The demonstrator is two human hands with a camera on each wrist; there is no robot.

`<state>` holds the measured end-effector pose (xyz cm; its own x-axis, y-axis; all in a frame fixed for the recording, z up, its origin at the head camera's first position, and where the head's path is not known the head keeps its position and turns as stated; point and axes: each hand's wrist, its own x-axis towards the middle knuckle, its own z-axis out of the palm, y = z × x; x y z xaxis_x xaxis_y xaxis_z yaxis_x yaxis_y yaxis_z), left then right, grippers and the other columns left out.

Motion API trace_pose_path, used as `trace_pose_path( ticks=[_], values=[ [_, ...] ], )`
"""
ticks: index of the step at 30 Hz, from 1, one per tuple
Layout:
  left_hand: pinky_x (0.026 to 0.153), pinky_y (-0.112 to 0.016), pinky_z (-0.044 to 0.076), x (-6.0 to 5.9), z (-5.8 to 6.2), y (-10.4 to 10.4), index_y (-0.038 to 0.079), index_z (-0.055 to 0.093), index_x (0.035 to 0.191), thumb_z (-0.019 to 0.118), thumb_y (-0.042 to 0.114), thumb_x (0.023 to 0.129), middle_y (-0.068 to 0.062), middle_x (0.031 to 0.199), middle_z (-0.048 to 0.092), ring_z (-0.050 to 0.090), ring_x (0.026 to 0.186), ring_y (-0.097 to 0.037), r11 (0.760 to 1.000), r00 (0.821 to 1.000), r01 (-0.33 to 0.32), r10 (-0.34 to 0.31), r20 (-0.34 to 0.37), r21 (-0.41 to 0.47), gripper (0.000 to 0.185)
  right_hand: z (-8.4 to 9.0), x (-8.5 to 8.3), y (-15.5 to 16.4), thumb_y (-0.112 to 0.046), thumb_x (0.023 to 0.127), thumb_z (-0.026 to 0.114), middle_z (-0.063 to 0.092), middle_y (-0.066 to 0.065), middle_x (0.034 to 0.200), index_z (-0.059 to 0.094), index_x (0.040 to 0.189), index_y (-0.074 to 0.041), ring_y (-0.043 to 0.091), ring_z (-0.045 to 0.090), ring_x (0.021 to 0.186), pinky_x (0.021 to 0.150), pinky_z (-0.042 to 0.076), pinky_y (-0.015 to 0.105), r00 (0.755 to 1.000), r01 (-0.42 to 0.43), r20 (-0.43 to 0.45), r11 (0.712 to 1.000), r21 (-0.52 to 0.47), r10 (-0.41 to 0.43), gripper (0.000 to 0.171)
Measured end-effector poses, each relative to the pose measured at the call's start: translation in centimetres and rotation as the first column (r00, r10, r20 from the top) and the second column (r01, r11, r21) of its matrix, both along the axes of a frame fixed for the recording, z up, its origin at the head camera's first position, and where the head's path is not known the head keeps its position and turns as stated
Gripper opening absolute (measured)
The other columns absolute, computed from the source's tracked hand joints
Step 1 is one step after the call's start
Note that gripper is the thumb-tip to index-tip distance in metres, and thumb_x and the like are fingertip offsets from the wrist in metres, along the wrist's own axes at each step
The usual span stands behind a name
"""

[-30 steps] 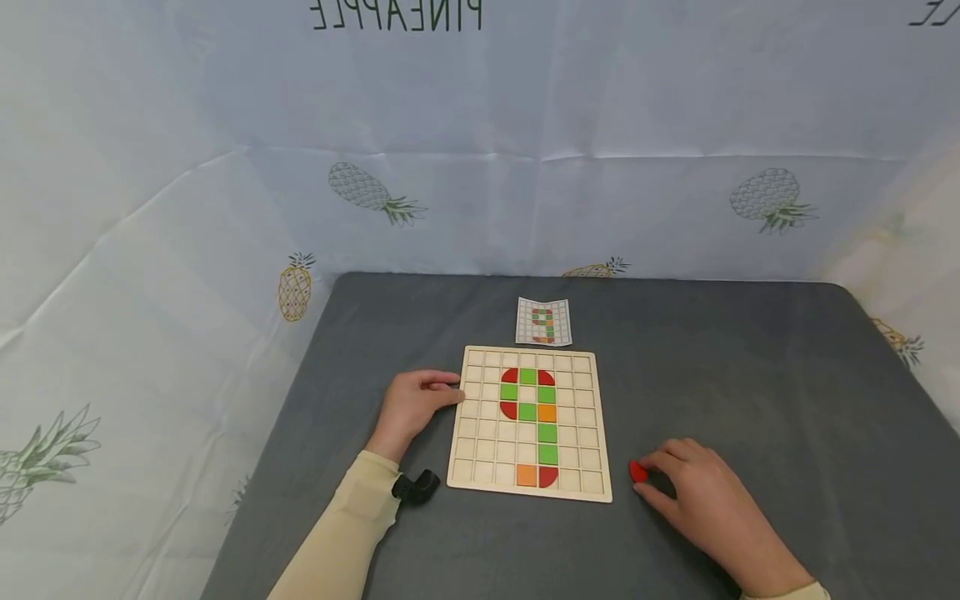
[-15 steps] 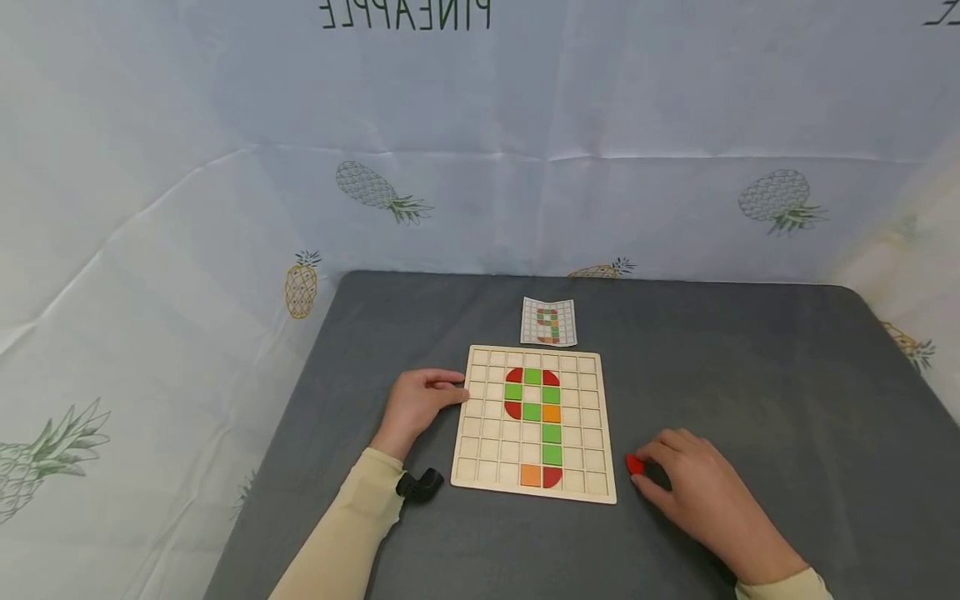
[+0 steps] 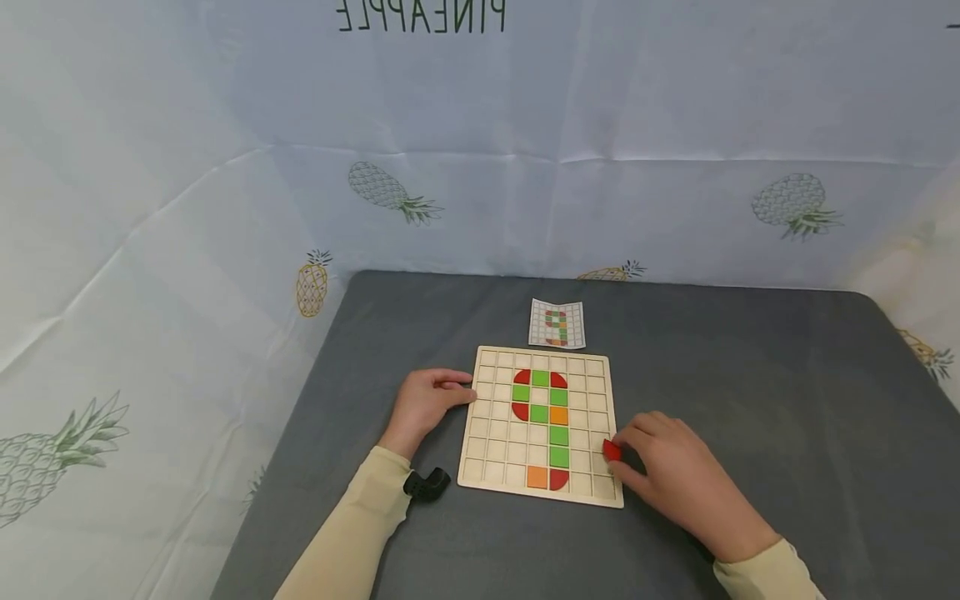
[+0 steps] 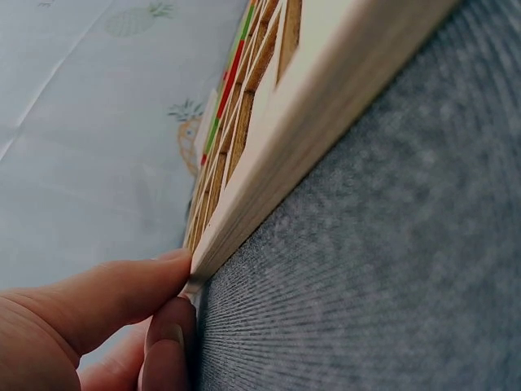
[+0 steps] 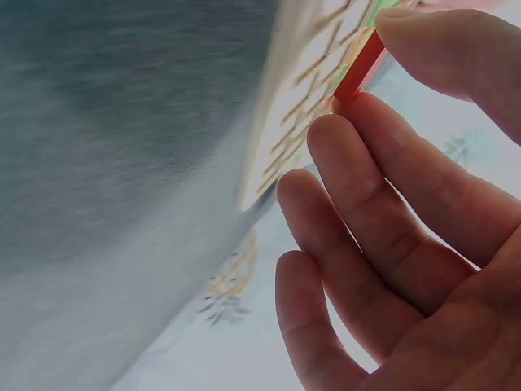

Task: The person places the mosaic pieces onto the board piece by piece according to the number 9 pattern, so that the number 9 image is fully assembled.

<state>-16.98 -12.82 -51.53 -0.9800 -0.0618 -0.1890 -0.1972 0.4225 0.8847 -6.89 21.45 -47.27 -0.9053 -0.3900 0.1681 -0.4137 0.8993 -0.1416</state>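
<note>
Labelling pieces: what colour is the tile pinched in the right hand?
Red tile, clearest in the head view.

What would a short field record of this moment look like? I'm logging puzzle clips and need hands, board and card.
left hand: fingertips press the left edge of the wooden grid board
right hand: pinches a red tile over the board's right edge
board pattern: red, green and orange tiles in a 9-like shape
pattern card: lies beyond the board's far edge
surface: grey table

Bare grey table (image 3: 750, 375) right of board (image 3: 600, 367)
</note>
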Motion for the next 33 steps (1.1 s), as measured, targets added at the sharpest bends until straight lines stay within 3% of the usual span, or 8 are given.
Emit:
trace_pose_path(
  ticks=[12,17,26,33],
  values=[
    [0.078,-0.033,0.054,0.2,-0.1,-0.5,0.018,0.087,0.109,0.093,0.024,0.084,-0.004,0.091,0.081,0.07,0.083,-0.017,1.0,1.0,0.007,-0.007,0.005,0.006,0.027,0.3,-1.1,-5.5,-0.026,0.083,0.094,0.069,-0.007,0.09,0.081,0.093,-0.019,0.011,0.06,0.088,0.083,0.054,0.038,0.986,-0.154,-0.065,0.988,-0.025,0.152,0.018],
    [0.079,-0.035,0.056,0.2,0.0,-0.3,0.018,0.087,0.109,0.093,0.024,0.084,-0.003,0.093,0.081,0.071,0.084,-0.017,1.0,1.0,0.002,-0.002,0.008,0.011,0.026,-0.2,-1.0,-7.6,-0.027,0.084,0.092,0.066,-0.008,0.09,0.08,0.092,-0.018,0.011,0.058,0.088,0.087,0.054,0.039,0.978,-0.206,-0.052,0.978,-0.035,0.204,0.018],
    [0.081,-0.036,0.058,0.0,0.1,0.0,0.014,0.086,0.11,0.093,0.02,0.085,-0.003,0.091,0.082,0.073,0.081,-0.014,1.0,1.0,0.011,-0.011,-0.007,0.022,0.027,-0.9,-0.7,-9.5,-0.03,0.087,0.09,0.061,-0.011,0.087,0.08,0.091,-0.02,0.009,0.053,0.085,0.08,0.048,0.034,0.97,-0.241,-0.055,0.969,-0.047,0.239,0.015],
    [0.081,-0.036,0.058,0.0,0.2,-0.1,0.014,0.086,0.109,0.092,0.019,0.085,-0.004,0.091,0.082,0.073,0.081,-0.014,1.0,1.0,0.009,-0.009,-0.009,0.02,0.026,-1.3,-0.6,-10.2,-0.032,0.088,0.09,0.061,-0.01,0.089,0.079,0.094,-0.02,0.01,0.054,0.088,0.083,0.049,0.034,0.97,-0.242,-0.032,0.97,-0.027,0.242,0.017]
  ],
)
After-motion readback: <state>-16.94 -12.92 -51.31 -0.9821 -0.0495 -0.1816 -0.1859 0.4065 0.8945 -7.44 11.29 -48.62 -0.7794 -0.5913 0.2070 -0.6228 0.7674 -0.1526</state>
